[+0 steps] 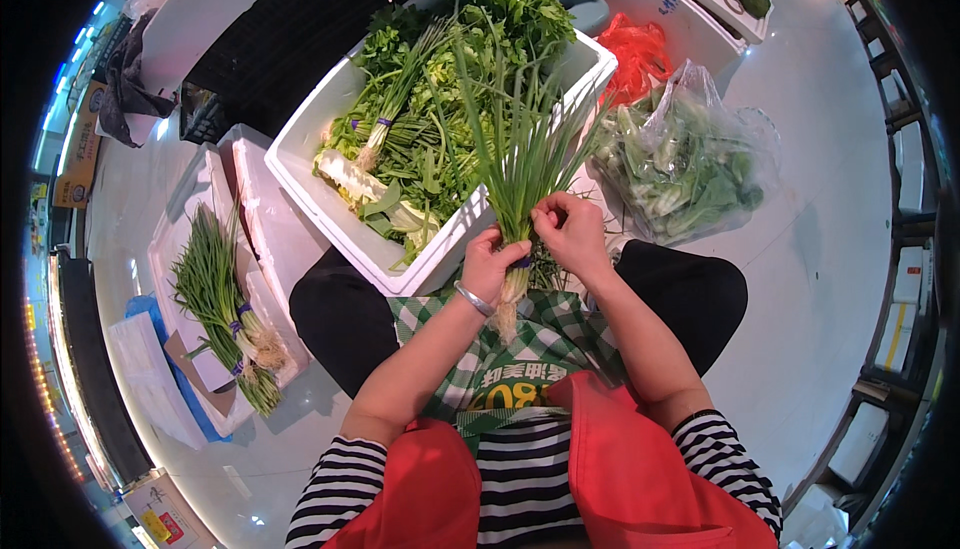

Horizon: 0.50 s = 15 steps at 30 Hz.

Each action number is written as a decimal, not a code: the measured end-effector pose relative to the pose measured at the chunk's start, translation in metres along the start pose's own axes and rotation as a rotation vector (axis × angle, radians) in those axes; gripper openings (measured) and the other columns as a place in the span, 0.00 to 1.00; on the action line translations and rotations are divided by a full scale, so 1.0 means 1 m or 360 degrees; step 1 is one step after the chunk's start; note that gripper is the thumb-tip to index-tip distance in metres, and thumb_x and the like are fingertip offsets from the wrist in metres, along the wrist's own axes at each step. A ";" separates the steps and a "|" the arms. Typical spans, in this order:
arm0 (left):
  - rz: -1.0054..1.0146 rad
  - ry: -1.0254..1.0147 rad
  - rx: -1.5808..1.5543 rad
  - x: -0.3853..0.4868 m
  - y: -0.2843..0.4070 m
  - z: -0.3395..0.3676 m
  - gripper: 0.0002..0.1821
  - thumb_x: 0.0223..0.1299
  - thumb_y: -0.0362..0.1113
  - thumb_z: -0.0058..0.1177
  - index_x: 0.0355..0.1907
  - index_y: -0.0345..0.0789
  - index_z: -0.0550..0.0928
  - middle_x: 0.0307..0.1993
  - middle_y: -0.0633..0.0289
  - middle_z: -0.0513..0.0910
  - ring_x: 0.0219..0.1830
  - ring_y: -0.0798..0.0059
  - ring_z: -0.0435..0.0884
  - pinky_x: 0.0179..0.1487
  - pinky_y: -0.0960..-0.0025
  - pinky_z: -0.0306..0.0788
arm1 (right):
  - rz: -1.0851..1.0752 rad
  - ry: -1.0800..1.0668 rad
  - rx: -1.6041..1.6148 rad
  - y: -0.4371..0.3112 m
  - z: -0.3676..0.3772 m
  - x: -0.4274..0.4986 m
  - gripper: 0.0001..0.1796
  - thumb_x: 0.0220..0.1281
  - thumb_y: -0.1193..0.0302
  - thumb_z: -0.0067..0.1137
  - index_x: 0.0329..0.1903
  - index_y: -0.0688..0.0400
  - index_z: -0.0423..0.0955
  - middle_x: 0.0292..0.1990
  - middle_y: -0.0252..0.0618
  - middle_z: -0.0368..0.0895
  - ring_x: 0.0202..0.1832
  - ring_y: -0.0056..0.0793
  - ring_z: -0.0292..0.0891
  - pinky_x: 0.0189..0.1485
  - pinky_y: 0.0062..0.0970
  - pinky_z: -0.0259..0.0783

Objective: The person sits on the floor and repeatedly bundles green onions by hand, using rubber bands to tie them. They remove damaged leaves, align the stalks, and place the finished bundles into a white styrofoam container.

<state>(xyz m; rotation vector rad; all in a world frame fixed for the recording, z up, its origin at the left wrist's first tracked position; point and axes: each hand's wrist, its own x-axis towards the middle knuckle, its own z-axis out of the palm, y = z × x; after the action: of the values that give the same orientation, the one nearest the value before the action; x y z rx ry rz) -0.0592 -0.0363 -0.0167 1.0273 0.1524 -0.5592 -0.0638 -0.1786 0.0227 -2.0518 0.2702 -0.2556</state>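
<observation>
My left hand [484,267] grips a bunch of scallions [517,181] low on its stalks, leaves pointing up and away, pale roots toward my lap. A purple band [520,262] circles the bunch just under my left thumb. The bent fingers of my right hand [576,232] pinch at the right edge of the leaves, a little above the left thumb; the fingertips partly hide what they hold. Beyond the bunch is a white foam box [296,155] of leafy greens [457,136]. In it lie another banded scallion bunch [394,110] and a pale cut stalk [360,181].
More banded scallions [206,279] rest on white foam pieces [266,200] at the left. A clear plastic bag of leafy vegetables [675,181] sits on the floor at the right, near a red plastic bag [634,53]. Behind them stands a foam box [667,16]. Shelving [911,226] lines the far right.
</observation>
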 end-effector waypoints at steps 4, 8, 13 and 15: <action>0.0025 0.0011 0.0055 0.000 -0.001 -0.002 0.15 0.47 0.21 0.57 0.41 0.27 0.77 0.34 0.67 0.79 0.35 0.81 0.76 0.42 0.78 0.71 | -0.0048 0.0081 0.0011 0.005 0.004 -0.001 0.09 0.47 0.67 0.61 0.24 0.61 0.76 0.15 0.37 0.73 0.17 0.28 0.71 0.24 0.27 0.68; 0.0156 0.0089 0.0736 -0.008 0.007 -0.002 0.19 0.48 0.31 0.61 0.44 0.30 0.75 0.36 0.62 0.79 0.38 0.80 0.77 0.43 0.75 0.72 | -0.0096 -0.0100 -0.0076 0.002 0.005 0.007 0.11 0.47 0.65 0.62 0.26 0.61 0.76 0.16 0.37 0.73 0.18 0.27 0.70 0.24 0.25 0.66; 0.0784 0.0416 0.1477 -0.025 0.030 -0.004 0.25 0.41 0.44 0.64 0.42 0.33 0.77 0.34 0.54 0.75 0.39 0.60 0.75 0.45 0.63 0.68 | -0.0172 -0.0432 0.0497 -0.022 0.012 0.017 0.05 0.52 0.74 0.55 0.30 0.64 0.75 0.24 0.35 0.76 0.28 0.20 0.68 0.32 0.23 0.66; 0.0913 0.0520 0.1472 -0.032 0.041 -0.012 0.21 0.40 0.38 0.62 0.39 0.32 0.76 0.38 0.52 0.73 0.41 0.57 0.73 0.45 0.62 0.67 | 0.0048 -0.0436 0.0510 -0.030 0.024 0.018 0.11 0.55 0.74 0.55 0.40 0.67 0.74 0.34 0.39 0.78 0.35 0.25 0.71 0.40 0.26 0.68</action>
<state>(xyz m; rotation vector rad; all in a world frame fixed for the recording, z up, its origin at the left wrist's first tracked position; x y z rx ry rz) -0.0638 0.0014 0.0206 1.9717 -0.1370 0.1111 -0.0371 -0.1499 0.0394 -1.7383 0.0836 0.0042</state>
